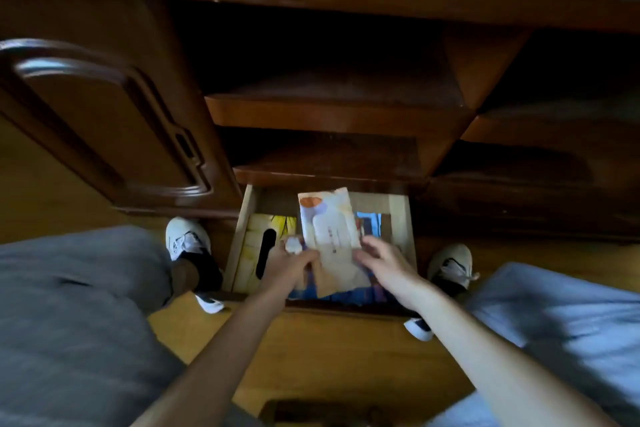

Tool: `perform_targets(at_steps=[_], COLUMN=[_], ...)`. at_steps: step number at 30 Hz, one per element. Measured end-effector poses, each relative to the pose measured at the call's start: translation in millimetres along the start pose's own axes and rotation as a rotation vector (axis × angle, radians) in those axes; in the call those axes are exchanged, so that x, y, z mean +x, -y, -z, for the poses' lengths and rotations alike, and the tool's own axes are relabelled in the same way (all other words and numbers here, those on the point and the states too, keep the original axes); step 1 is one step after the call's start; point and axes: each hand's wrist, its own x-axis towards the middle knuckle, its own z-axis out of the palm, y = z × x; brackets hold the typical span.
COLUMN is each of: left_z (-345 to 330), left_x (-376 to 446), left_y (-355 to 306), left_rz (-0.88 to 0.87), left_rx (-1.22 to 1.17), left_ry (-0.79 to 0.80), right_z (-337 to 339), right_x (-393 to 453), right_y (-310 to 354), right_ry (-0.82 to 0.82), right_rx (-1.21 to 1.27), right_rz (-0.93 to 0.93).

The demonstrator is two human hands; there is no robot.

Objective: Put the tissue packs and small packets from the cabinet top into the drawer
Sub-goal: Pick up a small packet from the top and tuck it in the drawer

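The bottom drawer of the dark wooden cabinet stands pulled out. Over it both hands hold a tall pale tissue pack with an orange mark at its top. My left hand grips the pack's lower left edge, and a small white packet shows at its fingertips. My right hand touches the pack's lower right edge with fingers curled. Inside the drawer lie a yellow tissue box with a black slot and blue packets.
Two open shelves sit above the drawer, and a closed cabinet door is to the left. My knees in grey trousers and white shoes flank the drawer on the wooden floor.
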Motion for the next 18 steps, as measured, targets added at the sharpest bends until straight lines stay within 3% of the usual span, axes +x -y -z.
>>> perform_targets(at_steps=[4, 9, 12, 18], left_z=[10, 25, 28, 37], left_x=[23, 32, 33, 35], left_y=[8, 10, 11, 10], left_rz=[-0.031, -0.088, -0.096, -0.124], left_rx=[-0.084, 0.045, 0.103, 0.185], left_ry=[-0.210, -0.275, -0.266, -0.275], right_z=[16, 14, -6, -30], right_x=[40, 94, 126, 178], right_y=[-9, -4, -4, -22], right_ry=[-0.295, -0.426, -0.393, -0.116], right_rx=[-0.385, -0.753, -1.007, -1.269], right_rz=[0.109, 0.269, 0.315, 0.066])
